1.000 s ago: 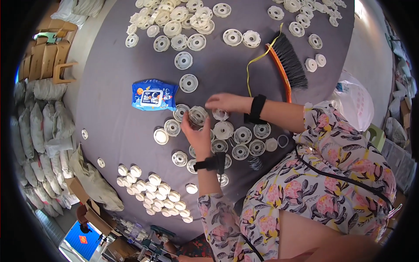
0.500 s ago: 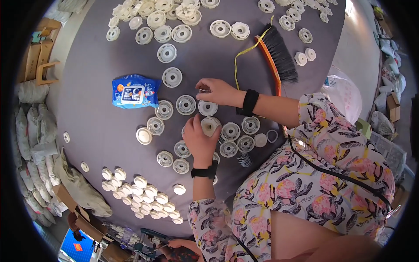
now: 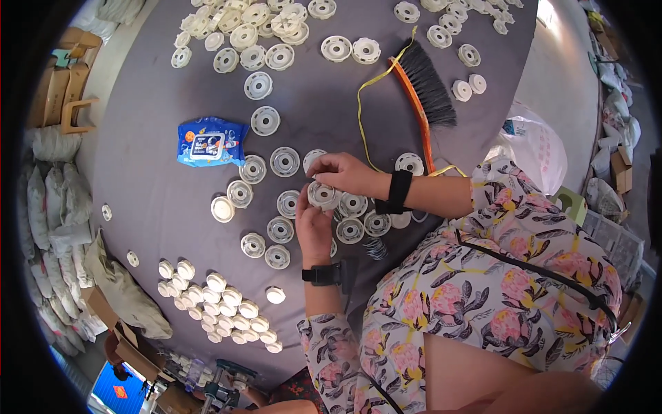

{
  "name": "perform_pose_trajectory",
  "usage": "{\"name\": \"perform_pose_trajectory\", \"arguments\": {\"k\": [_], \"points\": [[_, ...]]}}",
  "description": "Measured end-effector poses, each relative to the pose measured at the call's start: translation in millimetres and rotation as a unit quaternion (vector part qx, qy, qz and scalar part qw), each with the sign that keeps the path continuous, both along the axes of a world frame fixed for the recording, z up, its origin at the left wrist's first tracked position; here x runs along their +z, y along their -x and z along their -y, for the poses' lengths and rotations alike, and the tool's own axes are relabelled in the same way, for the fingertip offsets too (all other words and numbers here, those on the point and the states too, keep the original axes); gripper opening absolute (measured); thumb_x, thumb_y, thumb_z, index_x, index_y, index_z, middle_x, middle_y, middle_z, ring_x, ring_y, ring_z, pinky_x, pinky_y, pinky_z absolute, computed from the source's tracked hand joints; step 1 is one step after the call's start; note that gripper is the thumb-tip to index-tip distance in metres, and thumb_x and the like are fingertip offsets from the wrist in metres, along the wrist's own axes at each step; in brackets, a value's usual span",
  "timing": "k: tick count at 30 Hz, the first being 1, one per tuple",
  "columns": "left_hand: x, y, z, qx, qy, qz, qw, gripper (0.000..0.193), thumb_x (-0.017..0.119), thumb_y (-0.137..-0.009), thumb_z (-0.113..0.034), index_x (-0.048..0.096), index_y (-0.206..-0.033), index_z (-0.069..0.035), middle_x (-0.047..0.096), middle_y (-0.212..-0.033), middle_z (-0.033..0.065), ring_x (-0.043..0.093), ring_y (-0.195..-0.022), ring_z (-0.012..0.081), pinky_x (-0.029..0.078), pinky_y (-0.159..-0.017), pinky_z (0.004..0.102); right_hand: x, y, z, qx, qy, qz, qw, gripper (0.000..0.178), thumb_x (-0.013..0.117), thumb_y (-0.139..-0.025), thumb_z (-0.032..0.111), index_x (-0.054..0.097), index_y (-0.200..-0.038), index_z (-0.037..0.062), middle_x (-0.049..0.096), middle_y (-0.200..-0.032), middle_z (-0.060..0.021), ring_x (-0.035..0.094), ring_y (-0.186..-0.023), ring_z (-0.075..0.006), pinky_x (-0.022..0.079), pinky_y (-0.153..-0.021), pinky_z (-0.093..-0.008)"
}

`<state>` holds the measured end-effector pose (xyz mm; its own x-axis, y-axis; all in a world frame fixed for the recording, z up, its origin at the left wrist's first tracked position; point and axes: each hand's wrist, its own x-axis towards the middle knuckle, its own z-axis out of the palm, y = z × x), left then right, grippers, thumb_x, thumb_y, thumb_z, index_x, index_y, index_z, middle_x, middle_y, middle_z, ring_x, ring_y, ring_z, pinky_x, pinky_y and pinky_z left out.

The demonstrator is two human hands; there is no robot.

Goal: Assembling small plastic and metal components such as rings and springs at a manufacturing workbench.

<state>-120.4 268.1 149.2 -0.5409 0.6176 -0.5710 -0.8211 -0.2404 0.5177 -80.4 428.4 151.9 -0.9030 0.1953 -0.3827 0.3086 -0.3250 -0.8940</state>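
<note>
A white round slotted disc (image 3: 323,196) is in the fingers of my left hand (image 3: 316,231), raised a little over the dark grey table. My right hand (image 3: 343,172) reaches in from the right, its thumb and fingers pinched at the disc's far edge; whatever is in the pinch is too small to make out. Around both hands lie similar ring-shaped discs, among them one (image 3: 285,162) to the left and another (image 3: 350,230) nearer me. Beside the near discs is a small pile of dark coil springs (image 3: 374,248).
A blue wipes packet (image 3: 210,142) lies at the left. White capped round pieces (image 3: 224,303) are clustered at near left. A black-bristled brush (image 3: 427,90) with an orange back and yellow ribbon lies at the right. More white discs (image 3: 243,36) are heaped at the far side.
My left hand has lifted the disc slightly off the table. My right hand has come down to its edge. The whole view has shifted a little.
</note>
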Motion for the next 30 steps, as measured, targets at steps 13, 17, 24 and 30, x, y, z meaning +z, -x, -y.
{"name": "perform_pose_trajectory", "arguments": {"k": [13, 17, 24, 30], "points": [[1.6, 43.3, -77.8, 0.008, 0.156, -0.109, 0.982, 0.035, 0.052, -0.086, -0.005, 0.044, -0.119, 0.002, 0.054, -0.111, 0.0117, 0.056, -0.099, 0.0187, 0.048, -0.084, 0.0323, 4.5, 27.3, -40.1, -0.037, -0.224, 0.012, 0.974, 0.022, 0.057, -0.079, 0.008, 0.058, -0.100, 0.0007, 0.062, -0.093, -0.0094, 0.059, -0.083, -0.0172, 0.048, -0.076, -0.0297], [-3.7, 73.7, -106.5, 0.004, 0.162, -0.167, 0.973, 0.033, 0.054, -0.087, -0.008, 0.045, -0.118, 0.002, 0.057, -0.109, 0.0105, 0.058, -0.092, 0.0153, 0.047, -0.079, 0.0276, -9.3, 52.6, -60.1, -0.097, -0.340, -0.031, 0.935, 0.022, 0.055, -0.078, 0.007, 0.058, -0.100, 0.0015, 0.058, -0.094, -0.0115, 0.059, -0.082, -0.0215, 0.048, -0.077, -0.0325], [-1.6, 78.4, -91.6, -0.087, 0.371, -0.551, 0.742, 0.034, 0.056, -0.081, -0.004, 0.050, -0.114, 0.002, 0.057, -0.108, 0.0156, 0.056, -0.099, 0.0260, 0.043, -0.085, 0.0346, -11.5, 61.0, -69.9, -0.048, -0.409, -0.007, 0.911, 0.023, 0.053, -0.079, 0.008, 0.059, -0.101, 0.0032, 0.060, -0.096, -0.0112, 0.058, -0.085, -0.0242, 0.047, -0.078, -0.0326], [13.8, 44.5, -21.7, -0.050, 0.324, -0.542, 0.774, 0.029, 0.056, -0.079, -0.002, 0.054, -0.108, -0.002, 0.056, -0.104, 0.0142, 0.054, -0.099, 0.0286, 0.041, -0.087, 0.0349, 0.5, 48.8, -63.0, -0.056, -0.346, -0.014, 0.936, 0.021, 0.055, -0.081, 0.010, 0.061, -0.100, 0.0028, 0.063, -0.095, -0.0097, 0.060, -0.087, -0.0181, 0.047, -0.076, -0.0285]]}}
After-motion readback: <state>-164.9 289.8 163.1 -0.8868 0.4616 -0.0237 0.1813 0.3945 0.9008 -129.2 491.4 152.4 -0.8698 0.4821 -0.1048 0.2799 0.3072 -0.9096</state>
